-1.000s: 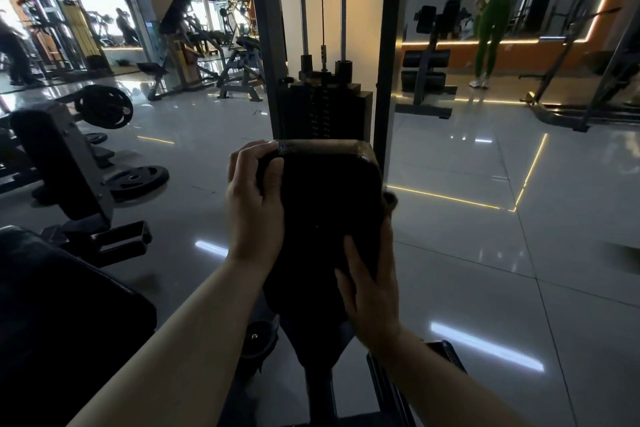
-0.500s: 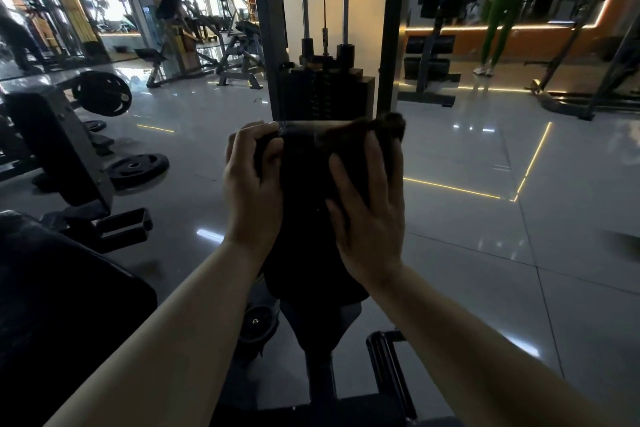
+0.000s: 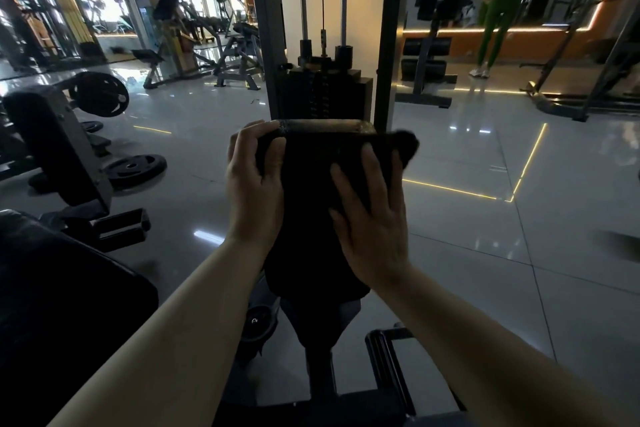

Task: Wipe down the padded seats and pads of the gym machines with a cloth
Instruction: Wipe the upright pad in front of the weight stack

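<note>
A black padded chest pad stands upright on its post right in front of me, its worn top edge catching the light. My left hand grips the pad's upper left corner, fingers curled over the edge. My right hand lies flat with spread fingers on a dark cloth, pressing it against the pad's upper right. The cloth's end sticks out past the pad's right edge.
The weight stack and its uprights rise just behind the pad. A black seat fills the lower left; a bench and weight plates lie left. A footrest frame sits below. A person in green leggings stands far right.
My right hand has slid the cloth from the pad's lower right up to its upper right edge. My left hand has kept its grip on the upper left corner.
</note>
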### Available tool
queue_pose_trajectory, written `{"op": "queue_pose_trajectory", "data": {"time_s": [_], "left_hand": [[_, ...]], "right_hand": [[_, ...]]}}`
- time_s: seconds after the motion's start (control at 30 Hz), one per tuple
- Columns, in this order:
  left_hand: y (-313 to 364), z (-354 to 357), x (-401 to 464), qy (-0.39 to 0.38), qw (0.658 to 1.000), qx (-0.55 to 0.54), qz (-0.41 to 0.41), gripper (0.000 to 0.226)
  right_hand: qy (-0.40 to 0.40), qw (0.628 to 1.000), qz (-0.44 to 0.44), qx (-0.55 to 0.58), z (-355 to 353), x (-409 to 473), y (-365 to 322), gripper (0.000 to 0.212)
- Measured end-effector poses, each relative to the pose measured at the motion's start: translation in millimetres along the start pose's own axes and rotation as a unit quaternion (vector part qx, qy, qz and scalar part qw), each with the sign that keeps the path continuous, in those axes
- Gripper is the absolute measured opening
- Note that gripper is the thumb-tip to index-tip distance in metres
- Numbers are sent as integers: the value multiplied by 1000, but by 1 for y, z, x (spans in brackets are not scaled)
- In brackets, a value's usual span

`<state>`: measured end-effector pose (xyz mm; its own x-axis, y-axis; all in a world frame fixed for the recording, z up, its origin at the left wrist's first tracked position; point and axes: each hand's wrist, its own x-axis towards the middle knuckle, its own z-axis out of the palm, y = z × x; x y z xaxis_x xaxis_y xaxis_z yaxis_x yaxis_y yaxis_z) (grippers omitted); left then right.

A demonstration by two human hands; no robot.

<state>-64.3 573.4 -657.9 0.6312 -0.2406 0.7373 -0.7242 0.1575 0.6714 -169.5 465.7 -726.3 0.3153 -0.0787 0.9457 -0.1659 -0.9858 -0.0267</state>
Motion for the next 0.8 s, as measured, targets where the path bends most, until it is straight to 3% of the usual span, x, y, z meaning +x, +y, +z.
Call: {"op": "queue_pose_trajectory", "data": {"time_s": [0.13, 0.37, 0.5, 0.67, 0.8], "left_hand": [[1, 0, 0, -5, 1000, -8, -12, 14], [1, -2, 0, -5, 1000, -8, -3, 13], [1, -1, 0, -1, 1000, -7, -3, 13], [2, 0, 0, 1, 1000, -11, -17, 14], [1, 0, 0, 4, 1000, -5, -13, 18]], "right_hand": [[30, 999, 16, -12, 7, 0, -4, 47], [-100, 992, -66, -38, 15, -126, 4, 59], [-62, 997, -46, 2, 10, -73, 8, 45], [0, 996, -19, 85, -1, 25, 10, 43], [40, 983, 16, 176, -1, 36, 12, 42]]}}
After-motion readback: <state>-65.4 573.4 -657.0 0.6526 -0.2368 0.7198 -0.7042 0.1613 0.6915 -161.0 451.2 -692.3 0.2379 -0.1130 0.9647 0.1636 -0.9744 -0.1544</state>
